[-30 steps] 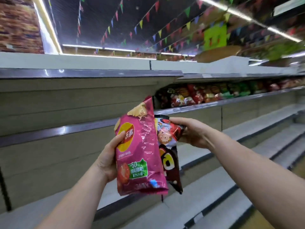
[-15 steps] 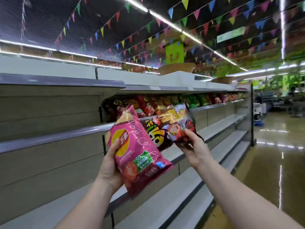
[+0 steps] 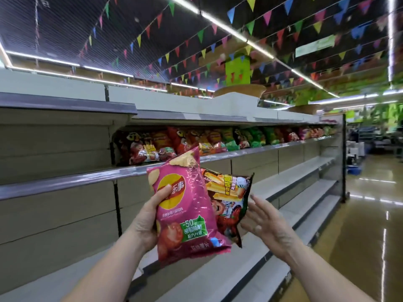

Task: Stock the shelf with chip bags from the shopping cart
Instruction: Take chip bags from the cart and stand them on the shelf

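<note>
1. Since half a second ago the dark bag (image 3: 229, 199) has been dropping lower and tucking behind the pink bag (image 3: 187, 205), and the right hand (image 3: 263, 221) has been letting go of its top corner and sliding down to the bag's right edge.
2. The left hand (image 3: 150, 216) is gripping the pink bag, thumb curled over the yellow logo and the other fingers hidden behind the pack.
3. The right hand is spreading its fingers straight beside the dark bag; they are near or just touching its edge, and contact cannot be told for sure, nor what is bearing that bag's weight.
4. Both bags are being held up in front of the shelf (image 3: 65, 184), below the level of its steel lip and not yet resting on anything.
5. A row of bags (image 3: 196, 140) is already standing on the same shelf further right, so stocking appears partly done; the near stretch of that shelf and the lower shelves (image 3: 290, 186) are showing no stock, so plenty seems left. The cart is not in view.
6. The pink bag is showing a Lay's-style roundel with the characters 乐事, a green panel reading "-50" above smaller Chinese text, and a tomato picture. The dark bag is showing fries and a cartoon face; its yellow writing is too blurred to read.
</note>
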{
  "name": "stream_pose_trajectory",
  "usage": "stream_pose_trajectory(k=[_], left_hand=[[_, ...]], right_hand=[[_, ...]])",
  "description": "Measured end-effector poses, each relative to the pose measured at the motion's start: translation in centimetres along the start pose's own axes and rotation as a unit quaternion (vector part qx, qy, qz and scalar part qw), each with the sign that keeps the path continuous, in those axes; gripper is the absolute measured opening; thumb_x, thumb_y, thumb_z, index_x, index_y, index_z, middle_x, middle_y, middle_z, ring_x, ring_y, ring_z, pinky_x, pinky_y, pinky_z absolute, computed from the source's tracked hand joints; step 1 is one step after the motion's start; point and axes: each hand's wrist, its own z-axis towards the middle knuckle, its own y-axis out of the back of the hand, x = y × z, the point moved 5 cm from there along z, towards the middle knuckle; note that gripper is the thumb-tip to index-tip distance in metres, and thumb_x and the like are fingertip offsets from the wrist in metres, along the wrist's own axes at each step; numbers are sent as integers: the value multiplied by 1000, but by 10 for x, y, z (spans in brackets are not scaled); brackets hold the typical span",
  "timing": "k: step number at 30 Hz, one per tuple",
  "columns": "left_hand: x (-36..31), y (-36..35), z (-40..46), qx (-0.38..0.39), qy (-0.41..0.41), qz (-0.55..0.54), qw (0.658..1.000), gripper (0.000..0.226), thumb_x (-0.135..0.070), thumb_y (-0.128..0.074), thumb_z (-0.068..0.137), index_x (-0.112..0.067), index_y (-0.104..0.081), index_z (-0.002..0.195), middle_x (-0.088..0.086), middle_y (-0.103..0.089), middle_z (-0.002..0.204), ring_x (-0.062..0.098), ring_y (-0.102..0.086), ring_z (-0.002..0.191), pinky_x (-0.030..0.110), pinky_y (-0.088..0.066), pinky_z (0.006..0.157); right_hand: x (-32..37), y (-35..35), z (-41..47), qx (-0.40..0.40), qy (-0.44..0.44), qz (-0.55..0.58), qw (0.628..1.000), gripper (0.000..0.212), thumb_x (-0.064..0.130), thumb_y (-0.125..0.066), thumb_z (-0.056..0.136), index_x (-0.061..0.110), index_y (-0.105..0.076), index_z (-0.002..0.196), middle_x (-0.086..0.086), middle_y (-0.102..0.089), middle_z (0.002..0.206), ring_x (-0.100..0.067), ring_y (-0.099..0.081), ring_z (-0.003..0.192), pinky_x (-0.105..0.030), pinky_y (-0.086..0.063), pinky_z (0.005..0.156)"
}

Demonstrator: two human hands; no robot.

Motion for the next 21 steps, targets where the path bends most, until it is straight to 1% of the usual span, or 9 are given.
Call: stream_pose_trajectory(k=[2,4,6,8,11,14,16,18,21], left_hand=[[-7,2,13,6,7,51,999,101,-37,-92,0,-7,-63,93,14,-73,70,24,-69,54,34,-58,52],[-14,2,28,23,4,76,997,99,-35,-92,-1,-6,-64,90,15,-72,69,24,-69,52,33,-58,50],[-24,4,46,33,-2,88,996,99,-33,-92,-1,-7,-64,90,15,-72,69,24,-69,52,33,-57,48],[-36,9,67,41,-11,99,994,98,-32,-92,-1,-7,-65,89,15,-72,69,24,-69,52,33,-57,48],[-58,8,98,46,-16,125,991,73,-32,-93,10,-7,-72,75,15,-72,68,23,-68,51,33,-57,47],[-85,10,127,13,-46,139,989,29,-32,-72,54,-9,-72,71,11,-72,63,19,-67,47,31,-58,50],[-103,16,145,-19,-67,137,988,29,-33,-64,60,-12,-71,79,9,-73,67,18,-68,51,33,-58,57],[-117,27,158,-55,-79,146,985,37,-36,-65,61,-14,-66,90,8,-74,72,18,-69,56,37,-58,62],[-130,52,165,-115,-86,164,976,37,-38,-67,61,-15,-64,89,8,-73,70,20,-69,55,39,-58,59]], right_hand=[[20,0,24,-4,40,-76,996,96,52,-84,47,17,-49,130,-9,-59,125,-24,-58,109,-36,-51,76],[37,-8,47,23,67,-158,985,53,25,-72,74,25,-50,123,-5,-57,116,-20,-60,99,-34,-53,72],[51,-15,71,51,80,-245,965,34,12,-66,82,30,-55,109,-2,-61,106,-19,-63,93,-41,-56,79],[62,-24,95,77,95,-326,937,26,15,-69,81,29,-59,101,-1,-64,104,-15,-63,90,-41,-54,83],[75,-42,131,107,113,-471,869,42,36,-75,75,35,-53,111,14,-59,107,-4,-59,94,-30,-51,86],[83,-62,164,116,139,-563,806,73,44,-73,72,36,-38,136,16,-51,112,-6,-55,101,-23,-46,89],[85,-67,192,114,139,-519,836,59,40,-75,72,33,-52,126,12,-56,115,-11,-58,104,-30,-47,95],[78,-68,222,129,112,-437,883,33,37,-77,69,28,-66,99,2,-69,107,-20,-66,98,-41,-51,94],[60,-67,266,116,91,-365,919,51,55,-76,56,17,-70,90,-3,-71,100,-22,-66,93,-39,-56,76]])
